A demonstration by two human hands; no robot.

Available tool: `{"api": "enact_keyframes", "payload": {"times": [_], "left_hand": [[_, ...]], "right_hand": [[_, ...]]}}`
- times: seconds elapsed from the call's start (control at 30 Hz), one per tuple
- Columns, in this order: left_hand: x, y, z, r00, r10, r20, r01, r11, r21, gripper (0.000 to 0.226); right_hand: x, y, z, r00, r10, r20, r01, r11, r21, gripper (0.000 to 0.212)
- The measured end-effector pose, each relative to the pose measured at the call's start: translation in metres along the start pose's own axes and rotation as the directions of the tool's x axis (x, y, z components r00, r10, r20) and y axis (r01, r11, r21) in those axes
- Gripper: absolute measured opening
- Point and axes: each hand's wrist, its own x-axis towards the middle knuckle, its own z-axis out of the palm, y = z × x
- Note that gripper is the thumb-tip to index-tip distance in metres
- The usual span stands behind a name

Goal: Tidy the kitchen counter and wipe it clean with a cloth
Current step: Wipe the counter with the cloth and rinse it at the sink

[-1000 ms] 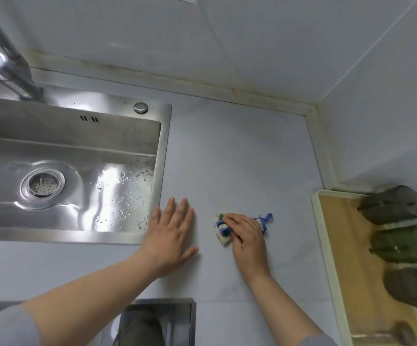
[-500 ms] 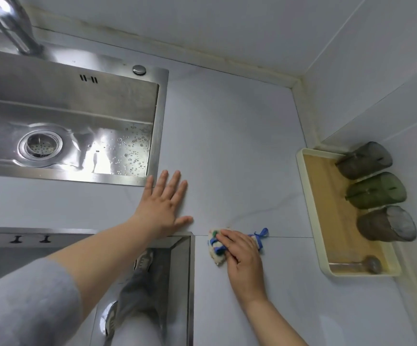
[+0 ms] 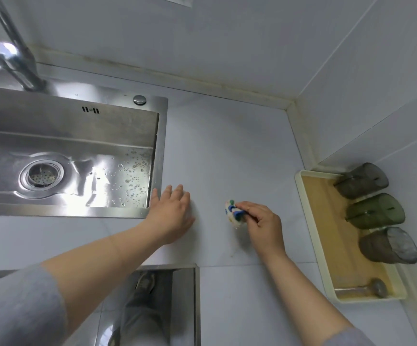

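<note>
A small bunched cloth [image 3: 232,213], white with blue and green marks, lies on the pale grey counter [image 3: 227,151] a little right of centre. My right hand [image 3: 262,224] grips it from the right, fingers curled round it and pressing it to the surface. My left hand [image 3: 171,214] lies flat on the counter with straight fingers, just right of the sink's corner and about a hand's width left of the cloth.
A steel sink [image 3: 77,158] with a wet basin and a tap [image 3: 15,61] fills the left. A cream tray [image 3: 309,221] along the right wall holds three dark tumblers [image 3: 374,211] on their sides. The tiled wall corner lies behind. A steel cabinet edge [image 3: 195,295] runs below.
The cloth now shows bunched at my right fingertips with its blue loop hidden; the hand has turned over it. My left hand stays flat. The camera has tilted back up toward the wall.
</note>
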Motion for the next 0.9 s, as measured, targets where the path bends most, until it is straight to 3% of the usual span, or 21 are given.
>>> {"api": "enact_keyframes", "payload": {"times": [0.2,0.43,0.67,0.77,0.9], "left_hand": [[0.054,-0.002,-0.027,0.998,0.047,-0.042,-0.046,0.999,0.029,0.066],[0.123,-0.008,-0.045,1.0,-0.001,-0.029,0.002,0.999,0.039,0.078],[0.211,-0.016,-0.074,0.998,-0.026,-0.052,0.03,0.996,0.083,0.083],[0.243,-0.022,-0.072,0.998,-0.017,-0.062,0.023,0.996,0.091,0.098],[0.274,-0.033,-0.07,0.993,-0.002,-0.117,0.008,0.999,0.054,0.099]], "right_hand": [[0.072,0.005,0.007,0.998,-0.04,-0.056,0.039,0.999,-0.026,0.028],[0.186,0.021,0.012,0.997,-0.052,-0.05,0.051,0.998,-0.032,0.024],[0.311,0.033,0.016,0.992,-0.124,-0.029,0.123,0.991,-0.048,0.045],[0.353,0.043,0.024,0.993,-0.116,-0.02,0.113,0.987,-0.113,0.038],[0.401,0.048,0.042,0.984,-0.175,0.024,0.177,0.973,-0.146,0.038]]}}
